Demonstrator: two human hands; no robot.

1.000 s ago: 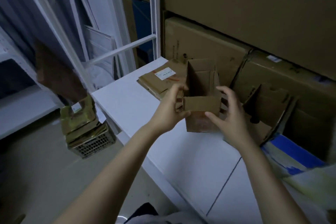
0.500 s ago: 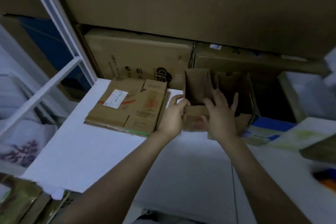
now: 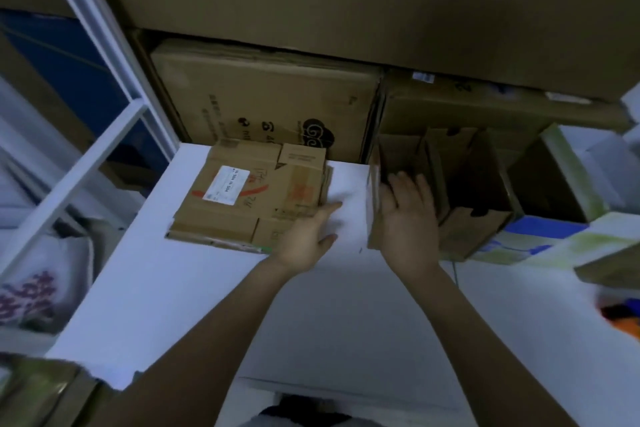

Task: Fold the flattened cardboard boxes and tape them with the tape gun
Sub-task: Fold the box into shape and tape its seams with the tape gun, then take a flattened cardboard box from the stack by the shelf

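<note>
L hand point(image 3: 306, 236) is by the near-right corner of the flattened-box stack point(image 3: 252, 198) on the white counter point(image 3: 207, 288) — grip apart, fingers straight, holding nothing. R hand point(image 3: 408, 218) lies flat on the upright small box point(image 3: 374, 218) just right of the stack — grip apart too.

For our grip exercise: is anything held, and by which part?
Nothing is gripped. The right hand lies flat, fingers straight, against the small box; the left hand is open beside the flattened boxes.
</note>
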